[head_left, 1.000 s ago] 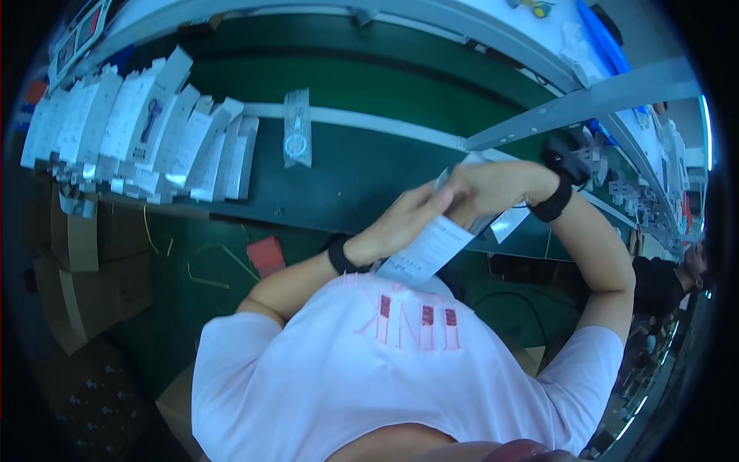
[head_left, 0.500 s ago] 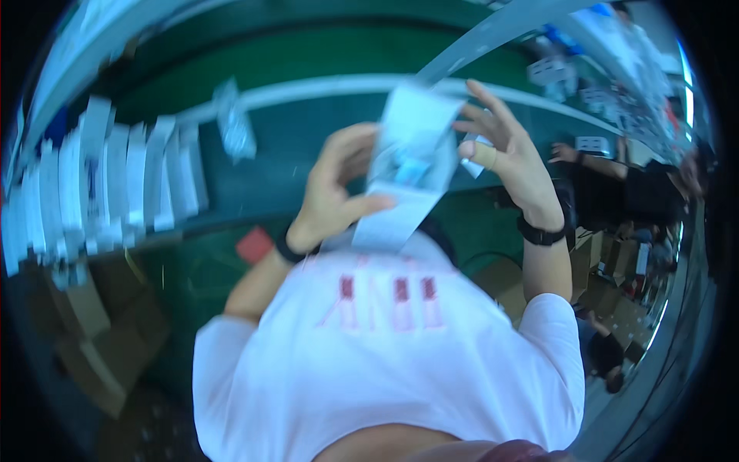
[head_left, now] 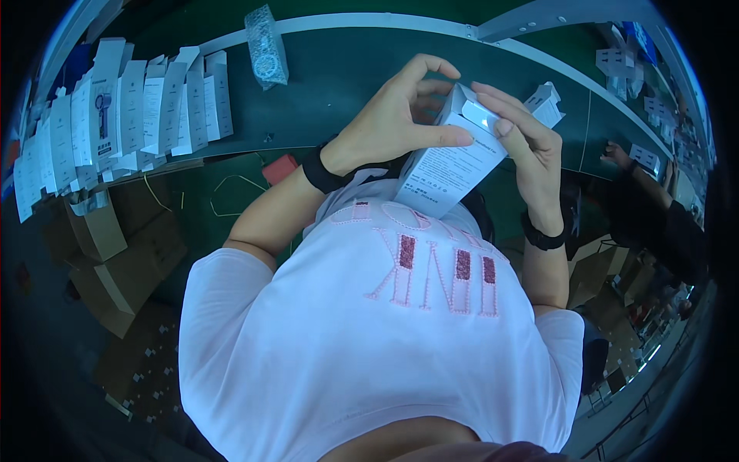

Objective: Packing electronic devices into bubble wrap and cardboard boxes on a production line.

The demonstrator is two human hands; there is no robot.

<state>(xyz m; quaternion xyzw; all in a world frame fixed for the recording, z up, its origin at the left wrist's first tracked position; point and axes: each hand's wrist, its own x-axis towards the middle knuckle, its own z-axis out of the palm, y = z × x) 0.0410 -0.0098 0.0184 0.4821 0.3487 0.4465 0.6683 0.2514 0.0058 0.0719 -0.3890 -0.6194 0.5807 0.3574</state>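
A white printed cardboard box (head_left: 453, 165) is tilted in front of my chest, its upper end tipped away to the right. My left hand (head_left: 396, 119) grips it from the left, thumb along the printed face and fingers behind. My right hand (head_left: 535, 150) has its thumb and fingers on the upper end, around the folded flap (head_left: 479, 115). That end looks folded over, so whatever is inside is hidden. Just beyond my right hand, a smaller white carton (head_left: 545, 105) lies on the green table (head_left: 346, 73).
Several white cartons (head_left: 131, 108) stand in a row on the left. A bubble-wrapped item (head_left: 266, 50) lies at the far side, by a white metal rail (head_left: 369, 23). Brown cardboard boxes (head_left: 127, 262) and a red block (head_left: 279, 169) sit below the table edge. A co-worker's arm (head_left: 643, 181) reaches in at right.
The box's open upper flap is now folded down, and its contents no longer show. My right hand has come from beside the box onto its end. The view has shifted.
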